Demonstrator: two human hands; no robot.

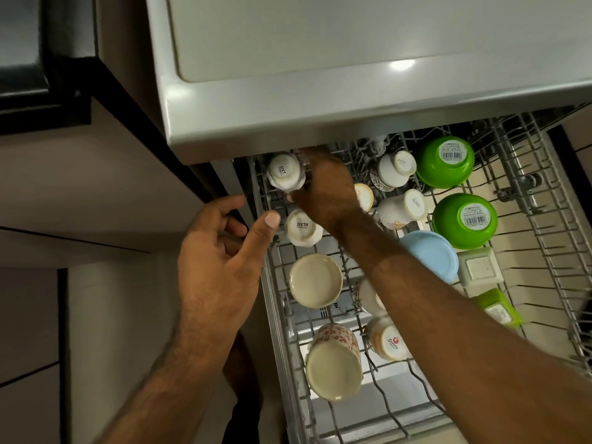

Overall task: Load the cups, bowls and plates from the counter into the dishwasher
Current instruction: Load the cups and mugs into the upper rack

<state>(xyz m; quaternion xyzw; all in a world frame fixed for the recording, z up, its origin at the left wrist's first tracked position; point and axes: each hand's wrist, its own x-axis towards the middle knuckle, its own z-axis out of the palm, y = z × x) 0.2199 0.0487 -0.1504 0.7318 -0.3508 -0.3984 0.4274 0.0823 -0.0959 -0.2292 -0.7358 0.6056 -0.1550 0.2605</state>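
Note:
The dishwasher's upper rack (544, 238) is pulled out and holds several upside-down cups and bowls. My right hand (326, 190) reaches into the rack's far left corner and grips a white cup (283, 174) lying bottom-up there. Another white cup (302, 227) stands just in front of it. My left hand (221, 254) hovers at the rack's left edge, fingers apart, holding nothing. Two green bowls (447, 161) (464, 219) and a light blue bowl (429, 254) sit at the right. A red-patterned mug (334, 363) and a beige cup (315, 280) lie nearer me.
The dishwasher's grey top (320, 75) overhangs the rack's far end. Beige cabinet fronts (80, 187) stand at the left. Small green and white containers (477, 267) sit at the rack's right side. Bare wire tines (528, 283) fill the rack's right part.

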